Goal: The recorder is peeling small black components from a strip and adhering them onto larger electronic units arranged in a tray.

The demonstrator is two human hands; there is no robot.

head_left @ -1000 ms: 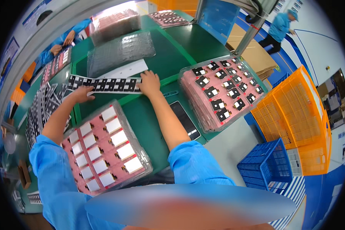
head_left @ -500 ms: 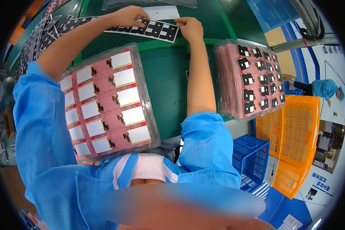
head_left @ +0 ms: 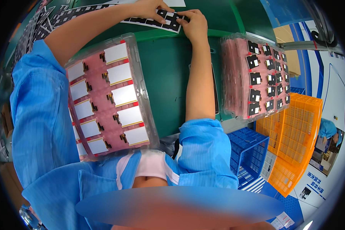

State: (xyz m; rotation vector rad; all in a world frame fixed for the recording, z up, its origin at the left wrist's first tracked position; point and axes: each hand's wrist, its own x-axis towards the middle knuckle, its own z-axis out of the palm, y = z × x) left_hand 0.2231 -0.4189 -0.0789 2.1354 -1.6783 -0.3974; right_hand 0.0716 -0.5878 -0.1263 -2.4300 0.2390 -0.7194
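Note:
At the far side of the green table lies a white-backed strip of black die-cut stickers (head_left: 147, 22). My left hand (head_left: 151, 9) reaches over it, thumb and index finger bent onto the pieces near its right end. Close beside it, my right hand (head_left: 195, 26) pinches the edge of the end black sticker (head_left: 185, 18) between thumb and index finger. Nearer me on the left is a clear plastic tray (head_left: 148, 111) with a pink liner. White rectangular screen-like panels (head_left: 121, 94) with small dark flex connectors lie on it in columns.
Right of my right forearm stands a stack of pink-lined trays (head_left: 234, 80) bearing panels with black pieces on them. A dark-edged flat object (head_left: 216, 94) is partly behind that forearm. More sticker sheets (head_left: 36, 28) lie far left. Blue (head_left: 253, 153) and orange crates (head_left: 295, 145) stand right; a person (head_left: 327, 129) is beyond.
My left hand has moved right along the strip, closer to my right hand. My right fingers now pinch at the end sticker. The view has shifted slightly.

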